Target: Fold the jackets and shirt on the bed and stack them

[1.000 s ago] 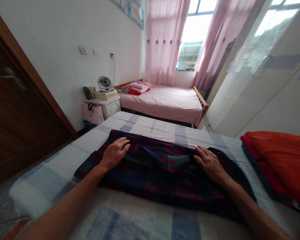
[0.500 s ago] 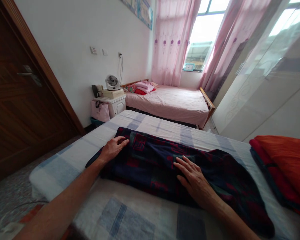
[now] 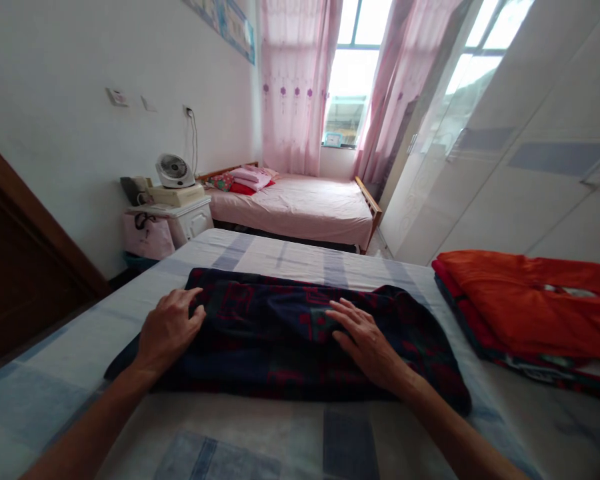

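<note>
A dark navy garment or cloth with red and green patterning lies folded in a long, flat bundle across the bed in front of me. My left hand is at its left end, fingers bent and thumb apart, with no cloth visibly pinched. Over the middle-right part rests my right hand, palm down with fingers spread. Both hands look open. A dark flap of the cloth sticks out to the left under my left wrist.
The bed has a blue and white patterned sheet. To the right sits a stack of folded clothes, orange on top. Behind stand a pink-sheeted bed, a nightstand with a fan, and a white wardrobe.
The view has turned to the right, showing more of the orange stack. My left hand has drawn slightly closer to me, and the cloth's right end lies more in line with the rest.
</note>
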A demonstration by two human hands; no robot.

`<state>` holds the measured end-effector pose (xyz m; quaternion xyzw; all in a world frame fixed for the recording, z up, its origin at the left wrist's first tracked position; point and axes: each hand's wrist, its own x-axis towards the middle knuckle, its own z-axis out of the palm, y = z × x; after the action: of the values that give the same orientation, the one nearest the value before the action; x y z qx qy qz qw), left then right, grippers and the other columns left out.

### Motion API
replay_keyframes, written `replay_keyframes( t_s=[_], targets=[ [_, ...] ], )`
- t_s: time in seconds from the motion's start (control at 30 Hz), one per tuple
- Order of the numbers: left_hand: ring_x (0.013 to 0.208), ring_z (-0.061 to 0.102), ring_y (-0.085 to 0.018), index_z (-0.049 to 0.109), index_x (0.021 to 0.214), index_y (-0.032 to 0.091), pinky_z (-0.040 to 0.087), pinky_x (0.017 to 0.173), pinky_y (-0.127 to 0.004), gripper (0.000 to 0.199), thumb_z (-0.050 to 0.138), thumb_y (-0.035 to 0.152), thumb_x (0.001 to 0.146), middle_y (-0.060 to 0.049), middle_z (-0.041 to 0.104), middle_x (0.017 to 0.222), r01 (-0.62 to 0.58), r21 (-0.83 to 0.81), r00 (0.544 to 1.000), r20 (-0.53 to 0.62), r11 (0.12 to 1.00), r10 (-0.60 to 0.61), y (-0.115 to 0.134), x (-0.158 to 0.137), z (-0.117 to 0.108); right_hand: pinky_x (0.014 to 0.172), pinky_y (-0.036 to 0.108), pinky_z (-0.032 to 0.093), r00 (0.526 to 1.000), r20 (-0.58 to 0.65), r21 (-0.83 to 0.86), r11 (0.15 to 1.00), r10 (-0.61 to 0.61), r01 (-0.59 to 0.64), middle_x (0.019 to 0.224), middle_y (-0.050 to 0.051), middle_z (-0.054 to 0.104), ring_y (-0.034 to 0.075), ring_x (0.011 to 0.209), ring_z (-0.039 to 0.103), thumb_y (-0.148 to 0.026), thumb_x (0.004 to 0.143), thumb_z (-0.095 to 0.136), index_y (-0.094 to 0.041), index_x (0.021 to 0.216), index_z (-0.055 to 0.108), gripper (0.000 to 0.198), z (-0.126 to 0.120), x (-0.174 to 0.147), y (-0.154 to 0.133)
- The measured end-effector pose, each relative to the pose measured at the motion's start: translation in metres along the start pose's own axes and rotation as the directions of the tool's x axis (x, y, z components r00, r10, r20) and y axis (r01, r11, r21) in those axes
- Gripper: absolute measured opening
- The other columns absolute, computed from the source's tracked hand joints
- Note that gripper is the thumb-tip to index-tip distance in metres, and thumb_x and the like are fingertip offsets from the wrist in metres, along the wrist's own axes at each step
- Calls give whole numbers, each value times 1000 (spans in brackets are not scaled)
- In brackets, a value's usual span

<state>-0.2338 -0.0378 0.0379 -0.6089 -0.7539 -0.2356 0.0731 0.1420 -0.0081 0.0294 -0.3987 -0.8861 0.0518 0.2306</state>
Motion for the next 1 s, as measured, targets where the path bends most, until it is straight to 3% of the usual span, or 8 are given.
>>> replay_keyframes(
  t_s=[0.1, 0.2, 0.3, 0.4, 0.53, 0.77, 0.87, 1.0],
  targets=[
    [118, 48, -28, 59, 117, 15, 37, 101, -41, 45, 37, 40, 86, -13, 56, 124, -262, 27, 961, -87, 965, 263, 14, -2, 7, 106, 43, 31, 986, -121, -63, 990, 117, -125, 136, 6, 49, 21, 130, 38, -32, 92, 39, -23, 125, 51, 37, -20, 3, 38],
    [133, 33, -27, 53, 126, 22, 30, 107, -44, 48, 37, 46, 88, -9, 43, 141, -402, 27, 915, -18, 915, 402, 27, -7, 24, 104, 42, 34, 947, -172, -135, 945, 273, -297, 133, 7, 52, 21, 127, 41, -29, 90, 37, -21, 123, 54, 37, -33, 4, 88],
    [134, 31, -29, 49, 131, 25, 31, 104, -50, 49, 37, 47, 89, -10, 40, 143, -398, 78, 915, 106, 914, 389, 29, -16, 45, 99, 45, 37, 873, -166, -187, 855, 458, -484, 132, 9, 52, 23, 125, 43, -27, 88, 36, -21, 122, 55, 39, -38, 7, 129],
    [132, 34, -29, 48, 132, 24, 30, 104, -51, 49, 36, 45, 90, -10, 45, 140, -397, 126, 911, 170, 909, 375, 24, -21, 60, 91, 42, 41, 817, -135, -194, 793, 561, -577, 122, 9, 60, 26, 116, 51, -33, 86, 40, -21, 115, 61, 37, -39, 12, 149],
    [132, 35, -29, 47, 133, 25, 30, 104, -51, 49, 37, 45, 89, -8, 45, 140, -418, 145, 903, 175, 897, 393, 18, -21, 65, 72, 29, 45, 732, -88, -185, 711, 676, -678, 93, 7, 71, 22, 88, 63, -35, 81, 46, -22, 91, 71, 30, -45, 21, 157],
    [130, 38, -28, 47, 132, 25, 31, 104, -51, 49, 36, 42, 88, -7, 47, 138, -420, 175, 905, 159, 891, 395, 17, -19, 65, 54, 24, 41, 582, -90, -167, 564, 808, -809, 72, 7, 70, 20, 67, 64, -37, 77, 47, -19, 78, 72, 31, -45, 32, 168],
    [131, 37, -29, 47, 133, 24, 31, 103, -52, 49, 36, 42, 88, -7, 48, 138, -425, 165, 902, 159, 890, 402, 18, -20, 65, 58, 27, 44, 574, -124, -188, 549, 809, -814, 72, 9, 70, 22, 69, 64, -32, 75, 49, -18, 77, 72, 26, -40, 38, 164],
    [130, 37, -29, 48, 132, 24, 30, 104, -51, 49, 39, 43, 88, -8, 48, 137, -410, 140, 908, 157, 901, 389, 23, -21, 60, 83, 35, 44, 678, -254, -207, 646, 690, -734, 112, 12, 64, 25, 101, 59, -26, 84, 37, -18, 105, 64, 35, -41, 40, 138]
  ],
)
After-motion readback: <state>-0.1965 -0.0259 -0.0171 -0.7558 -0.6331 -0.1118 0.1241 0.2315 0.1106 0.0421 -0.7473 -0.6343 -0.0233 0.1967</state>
